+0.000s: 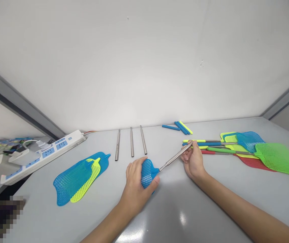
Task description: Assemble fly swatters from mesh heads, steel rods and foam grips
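A blue fly swatter head point(146, 172) with a mesh face is gripped in my left hand point(135, 184), thumb along its near edge. Its neck meets the thin end of a silver telescopic rod point(176, 157); how deep the rod sits in it I cannot tell. The rod's thicker end is pinched between the fingers of my right hand point(194, 160). Beyond my left hand lie three more metal rods point(132, 143), side by side. Right of my right hand is a pile of swatters with handles, a green one point(278, 157) on top.
Loose blue and yellow swatter heads point(69, 180) overlap on the left of the grey table point(184, 209). Several blue and yellow grip sleeves point(183, 127) lie by the back wall. A white power strip point(55, 152) with plugs runs along the left edge.
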`<state>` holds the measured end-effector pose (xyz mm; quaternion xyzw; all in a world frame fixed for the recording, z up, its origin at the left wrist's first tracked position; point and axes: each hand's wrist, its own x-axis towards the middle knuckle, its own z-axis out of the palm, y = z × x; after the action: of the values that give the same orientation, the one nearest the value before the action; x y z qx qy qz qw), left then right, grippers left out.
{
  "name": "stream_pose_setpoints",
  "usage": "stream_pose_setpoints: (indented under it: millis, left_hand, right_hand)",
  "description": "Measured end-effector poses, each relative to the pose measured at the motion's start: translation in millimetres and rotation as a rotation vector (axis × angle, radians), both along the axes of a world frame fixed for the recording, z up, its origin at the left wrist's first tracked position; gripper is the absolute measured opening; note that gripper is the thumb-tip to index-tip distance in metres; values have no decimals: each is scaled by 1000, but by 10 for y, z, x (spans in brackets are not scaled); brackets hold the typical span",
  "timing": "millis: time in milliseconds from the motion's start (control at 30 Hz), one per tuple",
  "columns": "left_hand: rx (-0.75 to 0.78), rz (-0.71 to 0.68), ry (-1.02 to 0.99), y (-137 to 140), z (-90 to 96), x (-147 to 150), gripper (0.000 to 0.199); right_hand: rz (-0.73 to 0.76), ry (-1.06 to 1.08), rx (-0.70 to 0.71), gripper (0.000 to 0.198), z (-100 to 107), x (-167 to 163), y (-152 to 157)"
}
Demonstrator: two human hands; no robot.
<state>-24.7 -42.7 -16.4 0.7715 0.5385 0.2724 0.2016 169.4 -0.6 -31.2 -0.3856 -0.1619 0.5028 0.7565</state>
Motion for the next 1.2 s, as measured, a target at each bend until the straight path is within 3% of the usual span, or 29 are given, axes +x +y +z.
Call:
stream_pose_setpoints:
  millis: [500,767,1200]
  left_hand:
    - [26,33,-8,-16,2,32,47]
    - [162,131,33,31,-26,26,47]
    - [125,140,68,71,-67,-3,46]
  right_hand:
    - [-99,-130,38,21,27,-20,-39]
    - [-128,-230,54,24,11,-29,-48]
    - [-112,-300,12,29,9,-31,-40]
